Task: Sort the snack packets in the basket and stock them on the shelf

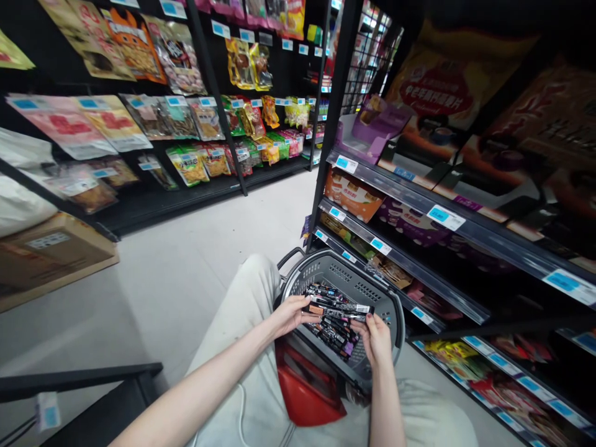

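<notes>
My left hand [289, 314] and my right hand [376, 338] each grip one end of a bundle of long black snack sticks [338, 308], held level over a grey shopping basket [391, 297]. Both hands have their fingers curled round the bundle. More black packets [334, 335] lie heaped in the basket's bottom. The basket rests at my knees beside a red basket [305, 388] under it.
A black shelf unit [447, 223] with boxed goods and blue price tags stands at the right. Hanging snack bags [195, 124] fill the racks across the pale-floored aisle. A cardboard box [51, 248] sits at the left. A black rail [79, 379] lies low left.
</notes>
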`<control>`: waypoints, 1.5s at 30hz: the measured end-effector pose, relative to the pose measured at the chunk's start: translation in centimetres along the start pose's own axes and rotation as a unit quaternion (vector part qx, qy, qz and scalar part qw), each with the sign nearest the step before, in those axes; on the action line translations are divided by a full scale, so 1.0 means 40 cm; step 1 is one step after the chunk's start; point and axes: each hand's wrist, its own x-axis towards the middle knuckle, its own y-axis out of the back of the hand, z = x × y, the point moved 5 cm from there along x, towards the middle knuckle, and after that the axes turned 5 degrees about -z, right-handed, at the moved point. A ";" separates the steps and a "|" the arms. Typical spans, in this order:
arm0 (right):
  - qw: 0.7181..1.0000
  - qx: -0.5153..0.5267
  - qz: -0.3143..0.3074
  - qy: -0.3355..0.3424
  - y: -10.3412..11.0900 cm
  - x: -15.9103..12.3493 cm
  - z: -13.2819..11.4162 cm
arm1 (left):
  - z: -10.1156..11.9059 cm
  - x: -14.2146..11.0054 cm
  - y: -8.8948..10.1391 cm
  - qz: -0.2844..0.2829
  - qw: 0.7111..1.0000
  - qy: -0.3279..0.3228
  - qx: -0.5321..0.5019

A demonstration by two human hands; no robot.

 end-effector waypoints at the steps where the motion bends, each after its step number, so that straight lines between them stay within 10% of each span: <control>1: 1.000 -0.001 0.010 0.004 0.004 0.000 -0.001 | 0.001 -0.003 -0.005 -0.013 1.000 0.008 0.003; 10: 0.995 -0.059 0.075 0.029 0.023 -0.011 -0.023 | -0.045 -0.040 -0.070 -0.165 0.960 0.171 0.151; 20: 0.977 -0.199 -0.052 0.059 -0.118 -0.017 0.010 | -0.103 -0.027 -0.075 -0.093 0.968 0.147 0.183; 30: 0.973 -0.211 0.045 0.078 -0.105 -0.014 0.043 | -0.076 -0.027 -0.088 -0.137 0.938 0.114 0.296; 38: 0.942 -0.294 0.126 0.104 -0.060 -0.014 0.036 | -0.112 -0.045 -0.083 -0.188 0.935 0.207 0.219; 45: 0.953 -0.296 -0.001 0.069 -0.082 0.007 0.023 | -0.121 -0.043 -0.072 -0.170 0.944 0.180 0.218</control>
